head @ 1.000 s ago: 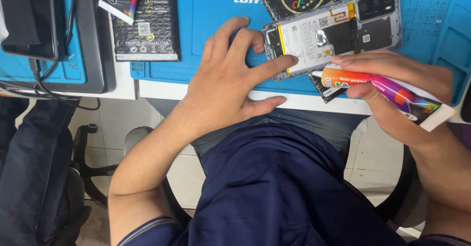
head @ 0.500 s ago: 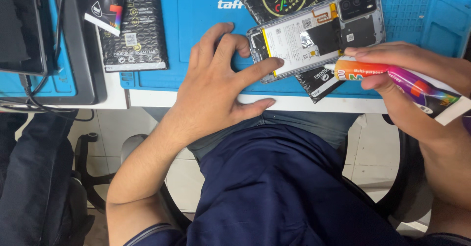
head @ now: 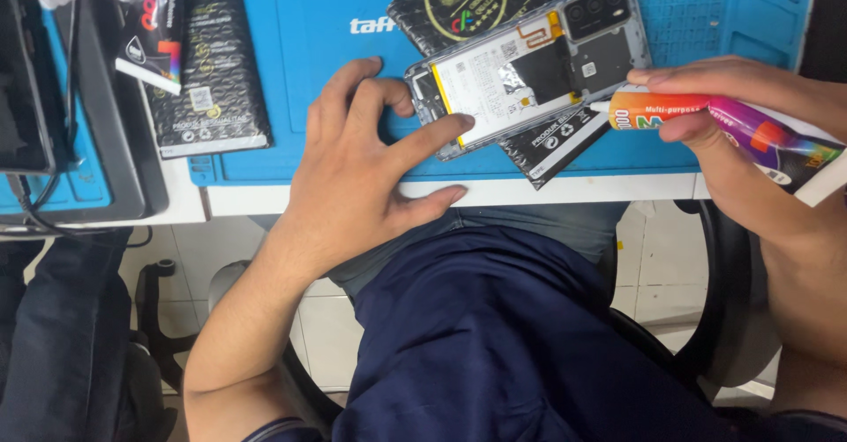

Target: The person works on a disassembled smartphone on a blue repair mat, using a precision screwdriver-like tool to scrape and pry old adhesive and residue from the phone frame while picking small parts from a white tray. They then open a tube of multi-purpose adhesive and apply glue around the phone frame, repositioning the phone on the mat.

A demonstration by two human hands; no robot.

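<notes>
The left hand [head: 353,177] lies spread on the opened phone [head: 529,63]: its forefinger stretches across the phone's near edge, the other fingers [head: 384,89] curl against its left end, and the thumb rests on the bench edge below it. Nothing is gripped; the fingers only press and steady. The right hand [head: 732,133] has its fingers closed around one glue tube [head: 706,120], orange at the nozzle and purple behind, whose white tip touches the phone's right edge.

The phone lies back-open on a blue work mat [head: 309,18], showing one white battery and a camera block at its far right corner. Two black packets [head: 459,1] lie under the phone. Left of the phone lies another black packet [head: 207,63], and further left a dark tray [head: 97,142]. The white bench [head: 573,191] edge runs just below the phone; under it are the person's dark blue clothing and a tiled floor [head: 653,265].
</notes>
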